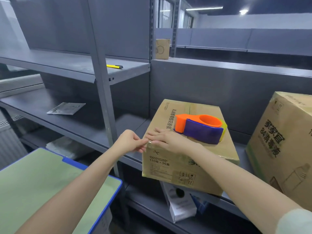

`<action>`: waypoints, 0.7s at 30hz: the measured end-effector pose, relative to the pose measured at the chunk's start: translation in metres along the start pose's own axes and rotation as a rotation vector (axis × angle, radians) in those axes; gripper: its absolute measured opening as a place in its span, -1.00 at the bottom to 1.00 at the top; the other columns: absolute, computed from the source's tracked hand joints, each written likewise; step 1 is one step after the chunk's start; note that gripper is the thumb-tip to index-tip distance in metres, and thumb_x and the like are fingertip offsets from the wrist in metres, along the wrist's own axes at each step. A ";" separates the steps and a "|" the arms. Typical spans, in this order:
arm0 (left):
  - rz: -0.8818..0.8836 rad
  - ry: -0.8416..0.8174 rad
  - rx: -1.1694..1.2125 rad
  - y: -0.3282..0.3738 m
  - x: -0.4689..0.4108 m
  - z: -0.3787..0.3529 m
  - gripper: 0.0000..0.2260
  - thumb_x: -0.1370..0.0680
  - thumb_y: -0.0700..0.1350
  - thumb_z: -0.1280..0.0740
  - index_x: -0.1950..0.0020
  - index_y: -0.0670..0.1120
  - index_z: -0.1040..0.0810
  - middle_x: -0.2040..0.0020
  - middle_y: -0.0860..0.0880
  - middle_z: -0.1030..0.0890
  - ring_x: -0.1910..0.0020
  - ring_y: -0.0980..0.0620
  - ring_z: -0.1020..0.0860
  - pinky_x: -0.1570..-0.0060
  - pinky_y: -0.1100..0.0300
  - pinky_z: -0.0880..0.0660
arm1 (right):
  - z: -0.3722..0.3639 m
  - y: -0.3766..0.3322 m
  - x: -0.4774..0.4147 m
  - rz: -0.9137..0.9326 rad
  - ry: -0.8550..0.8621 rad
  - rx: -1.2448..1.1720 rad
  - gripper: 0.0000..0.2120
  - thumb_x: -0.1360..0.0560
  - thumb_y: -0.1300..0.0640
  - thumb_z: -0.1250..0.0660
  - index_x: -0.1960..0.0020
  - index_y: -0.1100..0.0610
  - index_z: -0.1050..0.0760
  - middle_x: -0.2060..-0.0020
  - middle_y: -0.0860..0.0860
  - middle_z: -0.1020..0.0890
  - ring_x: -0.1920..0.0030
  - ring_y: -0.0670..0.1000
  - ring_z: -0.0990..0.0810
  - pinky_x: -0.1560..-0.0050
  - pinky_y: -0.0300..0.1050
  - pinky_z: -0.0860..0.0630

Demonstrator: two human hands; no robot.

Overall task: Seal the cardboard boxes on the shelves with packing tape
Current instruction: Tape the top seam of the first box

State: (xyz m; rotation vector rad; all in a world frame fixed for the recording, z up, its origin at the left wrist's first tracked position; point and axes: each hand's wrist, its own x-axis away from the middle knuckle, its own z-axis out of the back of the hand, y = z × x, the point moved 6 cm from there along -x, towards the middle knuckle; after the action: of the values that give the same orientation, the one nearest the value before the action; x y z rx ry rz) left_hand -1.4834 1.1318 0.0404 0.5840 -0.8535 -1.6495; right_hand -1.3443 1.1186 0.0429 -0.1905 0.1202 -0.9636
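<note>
At lower left, a blue-rimmed bin (108,196) wears a green lid, so its contents are hidden. Your left hand (132,142) has its fingers curled, the tips pinching what looks like clear tape (149,142) at the near top corner of the cardboard box (160,166); the strip is too thin to make out well. Your right hand (167,141) lies flat, fingers straight and together, pressing the box top just beside that corner. The box sits closed on the grey shelf (84,125), overhanging its front edge. An orange-and-purple tape dispenser (200,128) rests on top, touching your right hand. A larger box (283,141) at right is cut off.
</note>
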 end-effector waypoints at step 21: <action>-0.640 0.216 -0.351 -0.015 0.005 -0.011 -0.85 -0.54 -0.14 -0.31 0.21 -0.08 -0.42 0.35 0.17 -0.38 0.38 0.19 -0.37 0.27 0.30 -0.33 | -0.013 -0.004 0.004 0.023 0.053 0.207 -0.52 -0.63 -0.01 -0.07 -0.51 -0.03 -0.08 -0.50 -0.09 -0.14 -0.50 0.08 -0.09 -0.45 -0.02 -0.10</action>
State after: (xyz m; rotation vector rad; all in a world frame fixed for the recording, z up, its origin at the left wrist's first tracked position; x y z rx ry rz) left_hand -1.4856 1.1260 0.0218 0.8184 -0.2030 -2.1967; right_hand -1.3481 1.1116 0.0312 0.0271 0.0699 -0.9515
